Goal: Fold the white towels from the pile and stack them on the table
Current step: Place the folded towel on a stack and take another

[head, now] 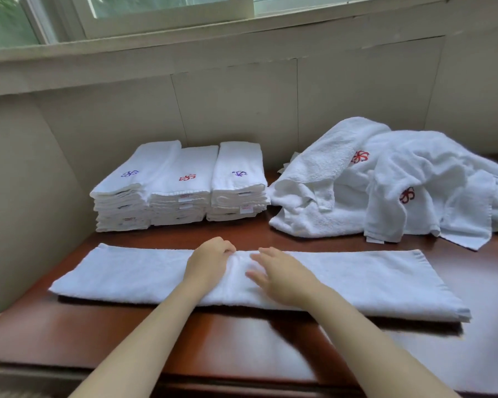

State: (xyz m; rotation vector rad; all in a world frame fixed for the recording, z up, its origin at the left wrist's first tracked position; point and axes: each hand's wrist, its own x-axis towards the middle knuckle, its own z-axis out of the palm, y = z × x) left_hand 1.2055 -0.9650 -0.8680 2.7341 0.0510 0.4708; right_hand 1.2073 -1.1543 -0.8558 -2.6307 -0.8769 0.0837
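Head view: left hand [210, 261] fingers curled into towel [371, 280], tips hidden; right hand [282, 275] fingers spread flat, blurred; pile [385, 182] cropped right.

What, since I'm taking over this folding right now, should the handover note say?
Left hand pinches the strip towel at its far edge, mid-length; right hand lies open and flat on it.
Strip towel: folded lengthwise, lying across the near table.
Done: three folded stacks at the back left.
Left: fold the strip towel crosswise, stack it, then work through the loose pile at the back right.
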